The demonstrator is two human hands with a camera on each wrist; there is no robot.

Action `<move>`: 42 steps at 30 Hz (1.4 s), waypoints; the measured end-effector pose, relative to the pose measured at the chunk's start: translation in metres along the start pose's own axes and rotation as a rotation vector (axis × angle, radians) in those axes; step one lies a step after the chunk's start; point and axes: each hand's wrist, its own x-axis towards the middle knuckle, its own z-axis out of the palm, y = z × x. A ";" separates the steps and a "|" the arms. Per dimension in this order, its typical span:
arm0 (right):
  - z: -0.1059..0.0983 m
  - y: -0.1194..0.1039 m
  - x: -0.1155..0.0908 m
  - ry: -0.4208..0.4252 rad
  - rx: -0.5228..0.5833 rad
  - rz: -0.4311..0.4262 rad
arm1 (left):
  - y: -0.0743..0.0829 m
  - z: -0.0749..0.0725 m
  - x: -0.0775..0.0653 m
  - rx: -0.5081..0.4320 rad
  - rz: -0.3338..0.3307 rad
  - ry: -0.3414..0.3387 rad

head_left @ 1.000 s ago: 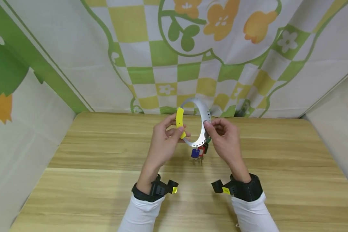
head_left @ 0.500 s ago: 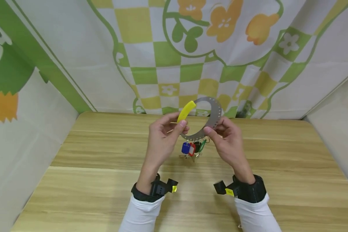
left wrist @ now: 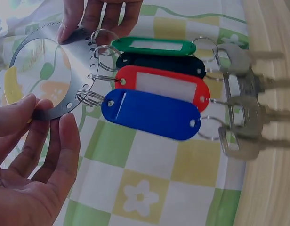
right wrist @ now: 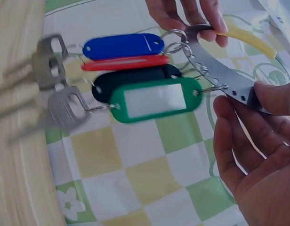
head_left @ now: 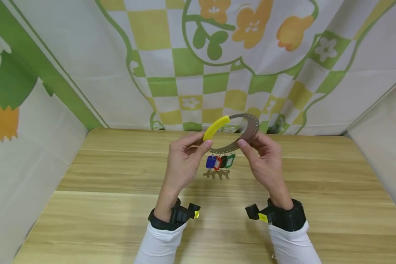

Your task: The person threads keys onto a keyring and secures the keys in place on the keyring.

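Observation:
A flat metal key ring plate (head_left: 252,126) with small holes along its rim and a yellow grip (head_left: 216,127) is held up above the table by both hands. My left hand (head_left: 184,156) pinches it near the lower end of the yellow grip, and my right hand (head_left: 265,156) pinches the wide perforated side between thumb and fingers. From the rim hang a blue tag (left wrist: 151,114), a red tag (left wrist: 161,87), a black tag (right wrist: 135,80) and a green tag (right wrist: 154,100), each on wire rings. Several metal keys (right wrist: 67,107) dangle below the tags, blurred in the wrist views.
Under the hands lies a wooden table (head_left: 118,220). Behind its far edge hangs a green, yellow and white patterned curtain (head_left: 188,60), and a pale wall panel (head_left: 379,121) stands at the right. A small pale object (head_left: 273,256) lies by the right sleeve.
The key ring plate has tilted and turned to a flatter angle, its yellow grip swinging up and right. The tags and keys have shifted left and spread into a row. Both hands keep their pinch.

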 end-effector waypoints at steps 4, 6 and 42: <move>-0.003 0.009 0.000 0.015 0.050 -0.008 | 0.001 -0.002 0.000 0.034 0.013 -0.007; -0.004 0.010 0.000 0.016 0.077 -0.013 | 0.002 -0.004 0.000 0.051 0.023 -0.017; -0.043 0.035 -0.006 -0.624 0.090 0.630 | -0.054 -0.015 0.002 0.278 -0.231 -0.363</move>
